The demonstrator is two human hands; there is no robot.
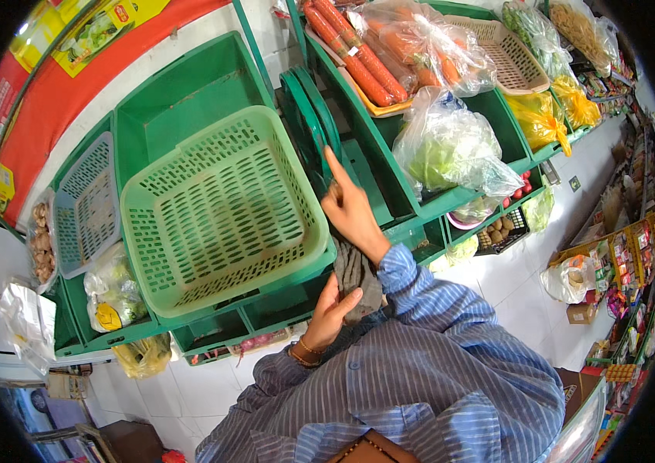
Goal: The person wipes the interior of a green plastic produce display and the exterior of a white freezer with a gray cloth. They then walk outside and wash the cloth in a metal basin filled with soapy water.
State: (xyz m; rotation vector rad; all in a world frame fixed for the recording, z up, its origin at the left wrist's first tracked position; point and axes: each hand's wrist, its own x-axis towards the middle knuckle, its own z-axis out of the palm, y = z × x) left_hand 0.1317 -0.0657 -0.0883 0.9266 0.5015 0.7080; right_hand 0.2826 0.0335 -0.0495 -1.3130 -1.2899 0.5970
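Note:
My right hand [352,211] reaches up over the narrow gap between two green shelf units, its index finger extended against or just over a dark green plastic rail [313,121]. The other fingers are curled, and I cannot tell whether they hold anything. Lower down, my left hand [330,315] has its thumb and fingers apart and holds nothing, close to a grey cloth [356,278] that hangs by the gap. To the left of both hands, a light green perforated plastic basket [220,217] lies on the green shelf bin [194,98], with nothing in it.
Right of the gap, green bins hold packaged red sausages [356,52], bagged carrots [449,63] and a bagged leafy vegetable [449,150]. At left are a grey basket [87,202], bagged mushrooms [42,243] and bagged greens [113,283]. Tiled floor [512,289] shows beyond the shelves.

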